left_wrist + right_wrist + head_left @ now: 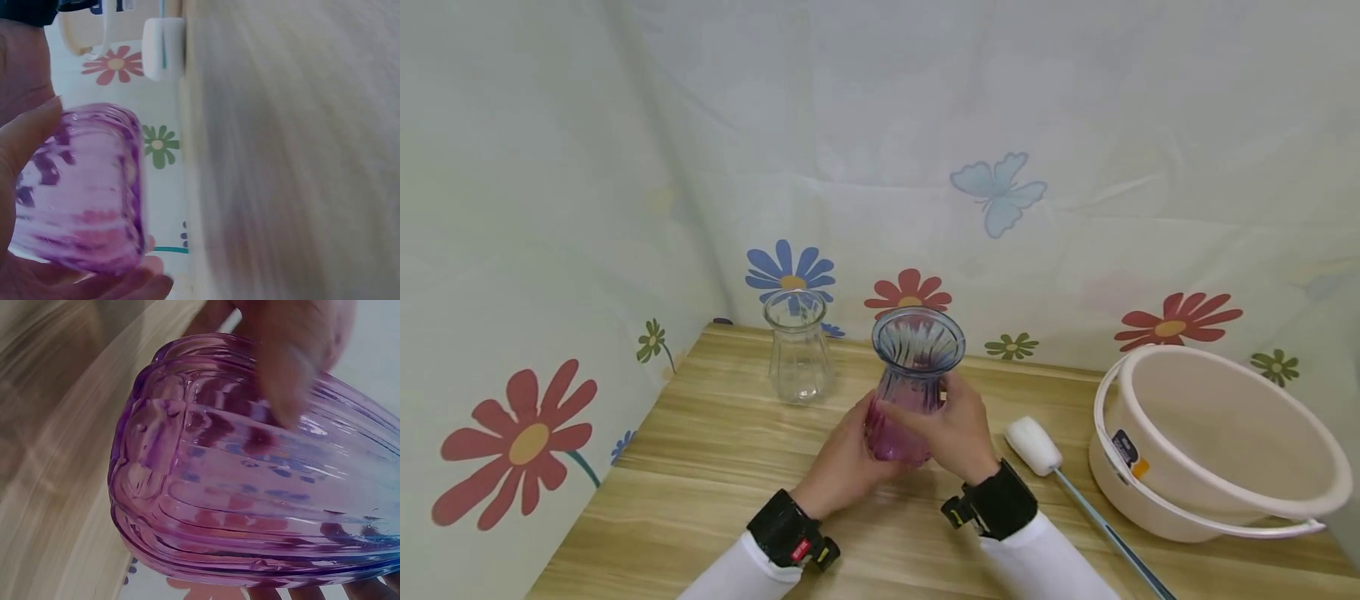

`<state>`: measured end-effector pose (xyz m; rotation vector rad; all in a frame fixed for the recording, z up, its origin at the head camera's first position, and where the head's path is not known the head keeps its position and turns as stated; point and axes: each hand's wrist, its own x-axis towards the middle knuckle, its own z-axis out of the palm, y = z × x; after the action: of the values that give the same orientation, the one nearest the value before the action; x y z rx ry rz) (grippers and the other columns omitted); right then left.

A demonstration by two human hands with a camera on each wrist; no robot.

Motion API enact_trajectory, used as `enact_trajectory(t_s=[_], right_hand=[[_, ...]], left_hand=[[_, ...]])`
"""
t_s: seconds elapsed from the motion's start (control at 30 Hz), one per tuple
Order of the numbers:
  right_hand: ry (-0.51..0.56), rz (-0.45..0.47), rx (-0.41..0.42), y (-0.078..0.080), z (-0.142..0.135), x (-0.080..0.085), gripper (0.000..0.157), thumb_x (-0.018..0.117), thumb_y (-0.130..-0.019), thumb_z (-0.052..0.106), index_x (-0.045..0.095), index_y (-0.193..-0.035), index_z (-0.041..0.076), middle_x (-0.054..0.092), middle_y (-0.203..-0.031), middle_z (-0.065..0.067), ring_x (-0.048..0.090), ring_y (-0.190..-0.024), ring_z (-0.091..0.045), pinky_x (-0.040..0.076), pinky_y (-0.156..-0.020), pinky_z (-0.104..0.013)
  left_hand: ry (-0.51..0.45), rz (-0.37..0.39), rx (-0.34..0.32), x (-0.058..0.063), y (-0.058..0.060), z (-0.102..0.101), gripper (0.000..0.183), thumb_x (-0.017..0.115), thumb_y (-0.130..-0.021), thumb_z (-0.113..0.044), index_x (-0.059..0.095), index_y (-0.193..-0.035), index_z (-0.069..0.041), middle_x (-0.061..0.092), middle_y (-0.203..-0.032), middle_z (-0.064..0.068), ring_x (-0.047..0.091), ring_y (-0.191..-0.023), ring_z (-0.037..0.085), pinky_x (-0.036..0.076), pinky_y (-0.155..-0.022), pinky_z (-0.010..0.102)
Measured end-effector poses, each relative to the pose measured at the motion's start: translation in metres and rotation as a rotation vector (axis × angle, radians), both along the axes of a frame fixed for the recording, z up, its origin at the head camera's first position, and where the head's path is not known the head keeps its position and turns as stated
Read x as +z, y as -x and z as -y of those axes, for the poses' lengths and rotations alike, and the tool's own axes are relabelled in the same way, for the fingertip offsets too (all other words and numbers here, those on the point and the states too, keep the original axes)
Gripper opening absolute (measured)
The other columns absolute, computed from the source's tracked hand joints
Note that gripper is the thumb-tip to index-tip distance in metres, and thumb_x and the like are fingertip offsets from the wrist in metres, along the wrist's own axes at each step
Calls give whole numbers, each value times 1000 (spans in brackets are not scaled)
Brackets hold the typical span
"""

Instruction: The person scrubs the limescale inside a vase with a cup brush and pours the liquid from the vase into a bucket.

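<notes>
A ribbed glass vase [917, 367], blue at its flared rim and pink-purple toward the base, is held between both hands. My left hand [852, 462] grips the lower part from the left, its thumb and fingers round the pink glass [87, 187] in the left wrist view. From the right, my right hand [958, 429] grips the body, thumb across the front. The right wrist view shows the vase base [150, 450] raised off the wooden table, with fingertips behind the glass. A clear glass vase [800, 358] stands upright to the left, behind the hands.
Right of the hands lies a white sponge brush [1033, 446] with a long blue-grey handle. A pale pink bucket [1187, 500] with its handle down stands at the right of the wooden table [715, 467]. Flower-printed curtain [865, 208] hangs along the back and left.
</notes>
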<state>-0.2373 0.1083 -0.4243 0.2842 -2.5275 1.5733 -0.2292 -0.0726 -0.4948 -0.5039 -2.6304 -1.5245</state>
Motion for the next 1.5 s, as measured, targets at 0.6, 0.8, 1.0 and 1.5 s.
enact_trajectory(t_s=[0.6, 0.8, 1.0, 1.5], right_hand=[[44, 38, 154, -9, 65, -8, 78, 90, -73, 57, 56, -138, 29, 68, -132, 5, 63, -125, -17, 50, -109, -48], [119, 116, 347, -9, 73, -18, 79, 80, -88, 51, 42, -154, 32, 56, -150, 2, 53, -139, -19, 44, -116, -52], [222, 243, 435, -11, 77, -39, 73, 56, -104, 50, 28, -164, 18, 35, -168, -6, 35, -155, -29, 35, -122, -54], [680, 576, 471, -29, 114, -57, 65, 52, -107, 35, 34, -160, 2, 46, -159, -18, 47, -146, -36, 41, -119, -48]], left_hand=[[30, -55, 244, 19, -17, 50, 96, 98, -59, -46, 49, -140, -29, 70, -123, -1, 69, -108, 18, 57, -92, 43], [82, -105, 314, 16, -17, 76, 93, 96, -65, -45, 49, -142, -21, 71, -126, 7, 69, -112, 25, 57, -92, 48], [56, -85, 364, 22, -18, 100, 95, 92, -73, -53, 44, -145, -14, 65, -136, 16, 67, -120, 34, 57, -96, 55], [25, -12, 432, 37, -21, 136, 102, 88, -80, -50, 33, -155, -7, 52, -151, 25, 56, -134, 47, 51, -102, 63]])
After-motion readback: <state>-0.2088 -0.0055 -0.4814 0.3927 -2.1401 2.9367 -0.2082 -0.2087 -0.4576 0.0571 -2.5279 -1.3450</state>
